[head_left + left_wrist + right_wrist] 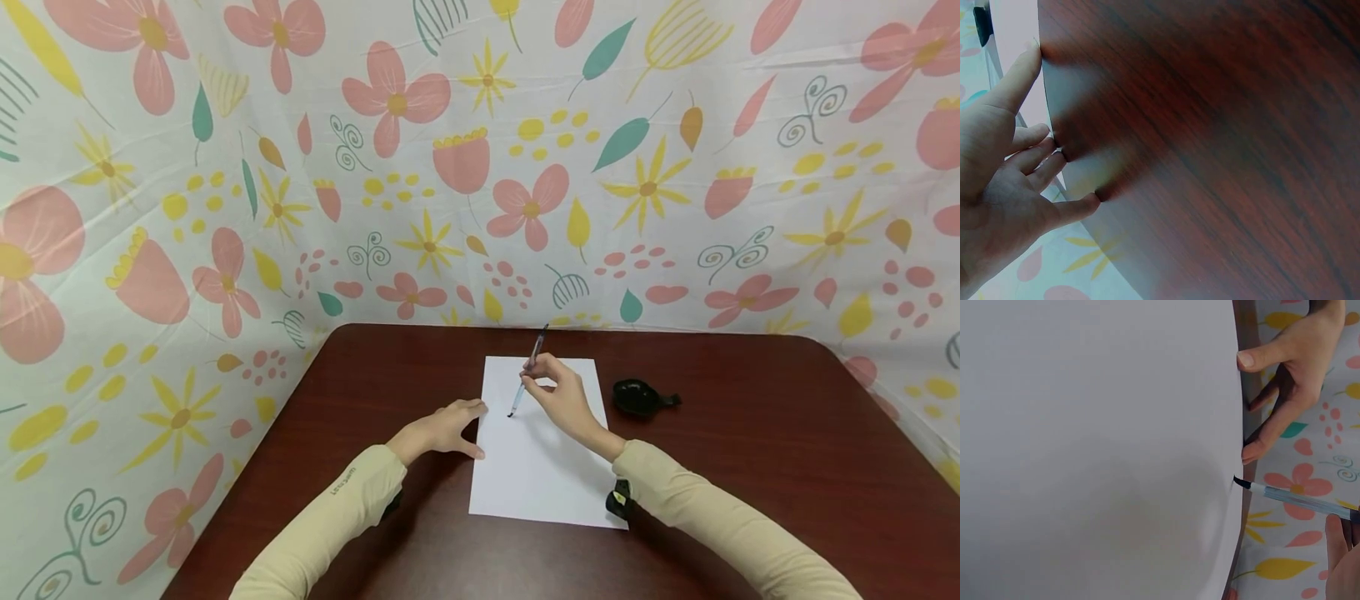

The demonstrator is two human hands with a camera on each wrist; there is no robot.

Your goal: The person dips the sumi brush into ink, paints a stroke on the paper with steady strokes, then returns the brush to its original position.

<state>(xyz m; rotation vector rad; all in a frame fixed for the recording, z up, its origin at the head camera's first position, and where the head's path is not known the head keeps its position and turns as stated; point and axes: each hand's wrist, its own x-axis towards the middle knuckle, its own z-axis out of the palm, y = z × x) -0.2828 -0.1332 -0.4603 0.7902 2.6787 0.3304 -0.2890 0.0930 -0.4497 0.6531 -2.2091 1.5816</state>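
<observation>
White paper lies under the paintbrush pinched in the right hand, tip near-left; left hand spread at left edge.

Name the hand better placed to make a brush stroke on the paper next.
The right hand, most likely: it holds the brush with its tip pointing down at the paper. The left hand holds no brush and rests at the paper's left edge.
</observation>
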